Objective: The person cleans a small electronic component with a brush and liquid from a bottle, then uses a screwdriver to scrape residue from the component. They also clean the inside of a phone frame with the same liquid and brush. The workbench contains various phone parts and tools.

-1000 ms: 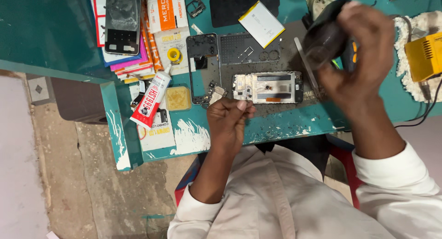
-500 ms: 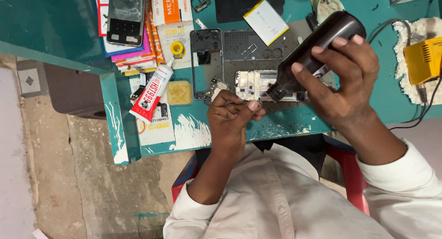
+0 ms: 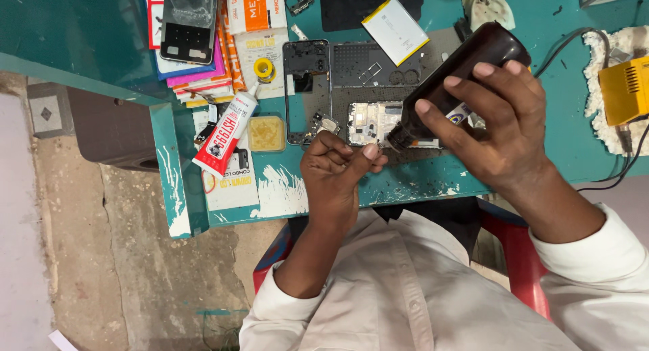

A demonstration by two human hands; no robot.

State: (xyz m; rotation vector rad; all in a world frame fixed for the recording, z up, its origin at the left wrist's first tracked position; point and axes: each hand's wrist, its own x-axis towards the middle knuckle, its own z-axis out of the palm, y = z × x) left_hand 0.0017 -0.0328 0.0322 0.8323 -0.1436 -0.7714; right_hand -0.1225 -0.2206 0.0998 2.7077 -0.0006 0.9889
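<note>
The dark brown bottle (image 3: 466,70) looks like a light thing, small enough for one hand, with smooth, hard walls that I'd judge a bit slippery if any liquid runs down them; the safest hold is round its wide body, which is just where the right hand (image 3: 503,124) has it, fingers wrapped over the top and thumb beneath, closed firmly about it. It is tipped well over, its narrow neck pointing down toward the opened phone frame (image 3: 375,121) lying on the teal desk (image 3: 419,182), the mouth hanging just above that frame's near edge. The bottle is glossy and nearly black-brown, with a scrap of pale label showing between the fingers. The left hand (image 3: 338,172) is curled close, thumb and forefinger pinched together right under the bottle's mouth; whether it grips some small thing there I cannot tell. The phone frame looks thin, stiff and fragile, best held by its edges. A red-and-white glue tube (image 3: 226,131) lies off to the left, well apart, and a yellow tool (image 3: 625,87) sits at the right edge.
</note>
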